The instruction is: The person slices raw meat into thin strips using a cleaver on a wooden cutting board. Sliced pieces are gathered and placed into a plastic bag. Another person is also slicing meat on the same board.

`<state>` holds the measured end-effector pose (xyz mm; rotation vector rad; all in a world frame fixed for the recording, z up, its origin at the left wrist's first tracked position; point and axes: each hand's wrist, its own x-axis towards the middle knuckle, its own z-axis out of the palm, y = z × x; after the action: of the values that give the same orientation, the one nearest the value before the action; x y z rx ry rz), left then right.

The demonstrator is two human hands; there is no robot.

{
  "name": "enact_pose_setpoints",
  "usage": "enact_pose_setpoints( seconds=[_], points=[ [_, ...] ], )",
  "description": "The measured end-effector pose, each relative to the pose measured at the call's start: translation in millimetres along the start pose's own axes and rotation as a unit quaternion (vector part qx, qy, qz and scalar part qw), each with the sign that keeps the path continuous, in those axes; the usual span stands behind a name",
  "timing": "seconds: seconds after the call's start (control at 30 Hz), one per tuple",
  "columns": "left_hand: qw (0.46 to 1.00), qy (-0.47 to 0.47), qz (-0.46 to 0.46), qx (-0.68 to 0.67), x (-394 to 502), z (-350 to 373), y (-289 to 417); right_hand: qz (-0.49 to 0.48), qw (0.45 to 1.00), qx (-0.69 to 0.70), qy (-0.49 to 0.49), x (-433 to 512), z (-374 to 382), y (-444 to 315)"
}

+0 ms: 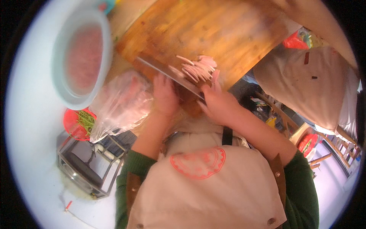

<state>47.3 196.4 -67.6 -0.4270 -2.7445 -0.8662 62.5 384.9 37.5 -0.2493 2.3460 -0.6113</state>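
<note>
My right hand (218,104) is closed on the handle end of a wide-bladed kitchen knife (168,75), whose blade lies slantwise across the near corner of a wooden cutting board (177,31). On the near side of the blade, my left hand (165,93) rests low at the board's edge, blurred; whether it holds anything is hidden. A small heap of thin pink meat slices (200,68) lies on the board just beyond the knife. One pinkish strip (216,78) sits by my right knuckles. A clear plastic bag (125,100) with pink contents stands left of my left hand.
A pale blue-green basin (104,57) with a reddish content is at the left. Below it are a red basket of green beans or similar green pods (85,121) and a metal-framed stand (107,189). At the right, another person's apron (303,86) is close to the board.
</note>
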Motion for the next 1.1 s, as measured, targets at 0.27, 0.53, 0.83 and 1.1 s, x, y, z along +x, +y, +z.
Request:
enact_pose_setpoints(
  seconds=[0.27,0.53,0.83,1.1],
  points=[
    [0.997,-0.079,-0.004,0.011,3,-10,-1,-0.016,1.0,0.009,0.002,3,-9,-4],
    [0.996,-0.079,0.023,-0.047,-26,6,32,0.013,0.999,-0.006,0.038,-7,11,4],
    [0.997,-0.045,0.001,-0.07,-19,7,35,-0.039,0.99,0.091,0.103,-12,2,28],
    [0.998,-0.002,0.062,0.002,-15,9,32,0.024,1.0,0.006,-0.011,-53,-12,10]
  ],
)
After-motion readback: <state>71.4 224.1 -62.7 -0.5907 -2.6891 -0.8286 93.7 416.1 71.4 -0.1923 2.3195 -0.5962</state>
